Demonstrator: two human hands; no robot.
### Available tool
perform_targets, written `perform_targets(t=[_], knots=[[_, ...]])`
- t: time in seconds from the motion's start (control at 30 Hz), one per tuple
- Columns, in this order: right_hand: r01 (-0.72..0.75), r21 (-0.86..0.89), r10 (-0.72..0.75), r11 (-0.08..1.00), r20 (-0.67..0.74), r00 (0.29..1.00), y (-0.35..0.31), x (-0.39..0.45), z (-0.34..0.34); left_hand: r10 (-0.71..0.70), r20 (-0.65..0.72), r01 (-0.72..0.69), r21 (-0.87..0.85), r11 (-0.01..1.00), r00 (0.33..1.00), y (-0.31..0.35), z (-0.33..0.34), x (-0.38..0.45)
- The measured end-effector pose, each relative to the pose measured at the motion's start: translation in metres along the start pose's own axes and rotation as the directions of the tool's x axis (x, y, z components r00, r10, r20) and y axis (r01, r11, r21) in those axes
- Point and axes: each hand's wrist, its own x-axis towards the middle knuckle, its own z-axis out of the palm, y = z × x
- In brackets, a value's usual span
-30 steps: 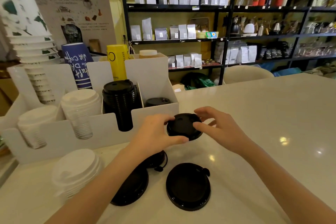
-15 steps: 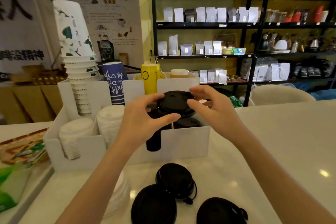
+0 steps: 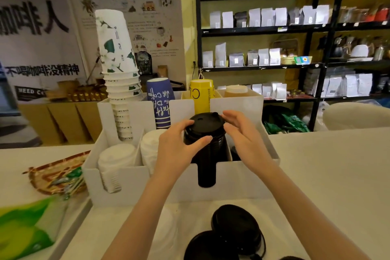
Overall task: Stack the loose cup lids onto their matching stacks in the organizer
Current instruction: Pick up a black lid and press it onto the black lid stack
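Both hands have carried the black lid (image 3: 205, 123) from above the counter (image 3: 329, 175) onto the black stack (image 3: 207, 154) in the white organizer (image 3: 236, 181), where it now sits on top. Left hand (image 3: 176, 145) pinches its near rim with thumb and fingers; right hand (image 3: 245, 135) is spread loosely beside it. Two white lid stacks (image 3: 118, 160) stand left in the organizer. Two loose black lids (image 3: 236, 221) lie on the counter, a third barely showing at the bottom edge

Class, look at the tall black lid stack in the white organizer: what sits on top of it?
A black lid caps the black lid stack, gripped by the left hand; the right hand stands beside it. Whether it is fully seated is hidden.
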Motion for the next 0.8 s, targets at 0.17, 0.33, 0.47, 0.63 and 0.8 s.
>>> perform_targets(t=[0.17,0.33,0.47,0.63,0.8], knots=[[-0.057,0.011,0.055,0.998,0.093,0.994,0.0064,-0.0003,0.0034,-0.005,-0.012,0.005,0.045,0.999,1.000,-0.0035,0.0043,-0.0002],[-0.107,0.038,0.100,0.994,0.147,0.984,0.0076,-0.0008,0.0054,0.004,0.039,-0.007,0.084,0.996,0.999,-0.0009,0.0035,-0.0011],[-0.103,0.044,0.096,0.994,0.134,0.986,0.0082,-0.0029,0.0072,-0.007,0.119,-0.010,0.136,0.991,0.993,-0.0031,0.0019,0.0011],[-0.074,-0.042,0.078,0.996,0.110,0.991,0.0111,-0.0043,0.0074,-0.009,0.160,-0.015,0.152,0.988,0.987,-0.0052,0.0032,0.0021],[-0.053,-0.122,0.062,0.991,0.073,0.995,0.0013,-0.0059,-0.0011,0.011,0.168,-0.041,0.175,0.984,0.986,-0.0022,0.0014,0.0024]])
